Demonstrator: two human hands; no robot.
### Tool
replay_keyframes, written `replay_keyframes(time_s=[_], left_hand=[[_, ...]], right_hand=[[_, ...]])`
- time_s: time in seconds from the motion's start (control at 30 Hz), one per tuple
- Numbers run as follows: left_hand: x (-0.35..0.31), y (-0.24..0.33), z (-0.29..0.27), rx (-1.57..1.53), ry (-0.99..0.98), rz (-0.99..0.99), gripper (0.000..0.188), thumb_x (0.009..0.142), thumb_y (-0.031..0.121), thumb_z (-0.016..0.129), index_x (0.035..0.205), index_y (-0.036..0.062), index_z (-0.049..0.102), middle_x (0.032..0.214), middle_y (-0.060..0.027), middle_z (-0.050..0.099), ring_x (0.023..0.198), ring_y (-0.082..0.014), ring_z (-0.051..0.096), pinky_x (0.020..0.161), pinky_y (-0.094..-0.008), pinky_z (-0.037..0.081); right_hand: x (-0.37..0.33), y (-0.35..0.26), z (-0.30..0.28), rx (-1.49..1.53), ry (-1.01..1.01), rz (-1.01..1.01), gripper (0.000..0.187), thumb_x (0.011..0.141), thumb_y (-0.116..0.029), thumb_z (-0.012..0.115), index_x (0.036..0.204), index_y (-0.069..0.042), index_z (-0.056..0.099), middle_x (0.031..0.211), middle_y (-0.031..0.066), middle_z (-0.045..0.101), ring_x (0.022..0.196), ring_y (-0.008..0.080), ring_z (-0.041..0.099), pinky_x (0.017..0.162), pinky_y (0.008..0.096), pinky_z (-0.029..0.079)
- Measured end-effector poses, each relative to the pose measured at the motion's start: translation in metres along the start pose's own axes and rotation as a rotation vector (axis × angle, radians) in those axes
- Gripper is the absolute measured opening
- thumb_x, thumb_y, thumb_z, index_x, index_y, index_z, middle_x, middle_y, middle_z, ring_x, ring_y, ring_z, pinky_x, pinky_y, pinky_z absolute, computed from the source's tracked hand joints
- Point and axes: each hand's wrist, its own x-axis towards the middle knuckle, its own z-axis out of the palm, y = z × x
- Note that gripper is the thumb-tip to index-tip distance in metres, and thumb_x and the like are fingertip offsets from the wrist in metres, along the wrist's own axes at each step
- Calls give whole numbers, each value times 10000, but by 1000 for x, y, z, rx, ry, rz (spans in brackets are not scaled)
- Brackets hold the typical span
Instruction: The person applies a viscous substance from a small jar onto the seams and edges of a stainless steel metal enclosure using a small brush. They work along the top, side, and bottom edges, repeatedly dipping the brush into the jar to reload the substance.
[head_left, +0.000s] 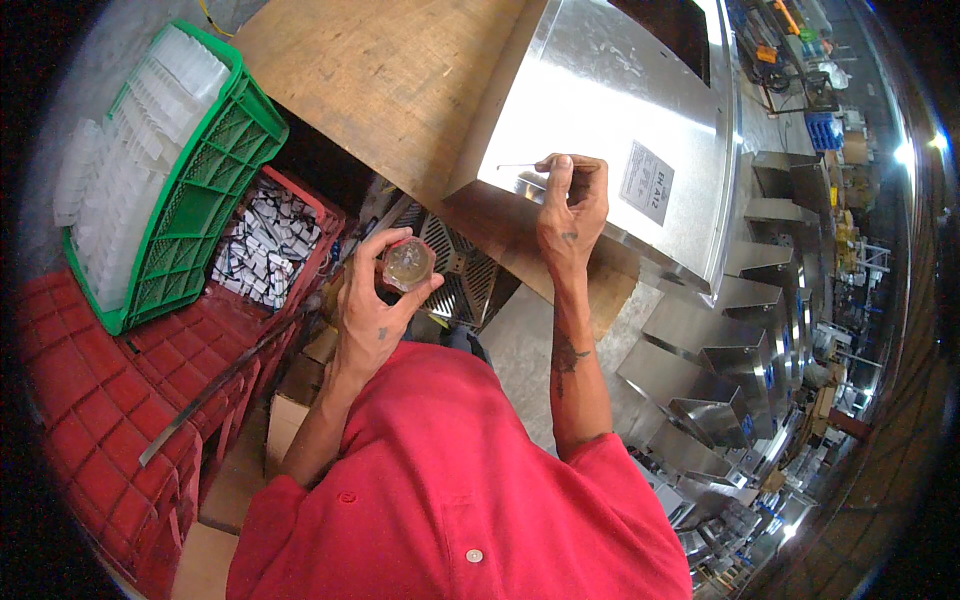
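My left hand (372,300) is wrapped round a small clear faceted jar (409,264) with pale, yellowish contents, its round mouth facing up. My right hand (574,200) pinches a thin, light-coloured stick-like tool (518,165) between thumb and fingers. The tool lies over the front part of a shiny stainless steel cabinet (590,120); I cannot tell whether its tip touches the metal. To the right of that hand a grey printed label (647,184) is stuck on the steel.
The cabinet rests on a wooden table (370,70). At the left, a green crate (190,190) of white plastic parts leans near a red crate (325,220) of small white pieces. Below is a red pallet (90,370). Bent steel panels (720,330) stand at the right.
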Motion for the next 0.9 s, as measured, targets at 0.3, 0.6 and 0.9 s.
replay_keyframes(time_s=[0.3,0.6,0.9], left_hand=[[-1,3,-2,59,-23,32,631,906,151,885,1419,52,531,1318,-134,685,1166,-233,697,1016,-368,550],[-1,3,-3,44,-33,19,633,908,153,883,1423,55,529,1330,-140,680,1170,-241,700,1017,-373,553],[-3,0,0,-10,-3,-5,649,860,165,915,1409,76,579,1332,-127,671,1154,-276,684,960,-389,557]], right_hand=[[0,-1,2,9,17,-42,198,1126,-190,587,1042,-11,592,906,82,717,809,123,658,725,300,548],[0,-2,1,-8,-20,-6,202,1137,-210,571,1065,-24,600,952,63,706,874,113,660,822,290,554],[0,-2,1,2,-30,13,186,1132,-196,578,1064,-23,599,938,58,708,860,111,658,814,281,543]])
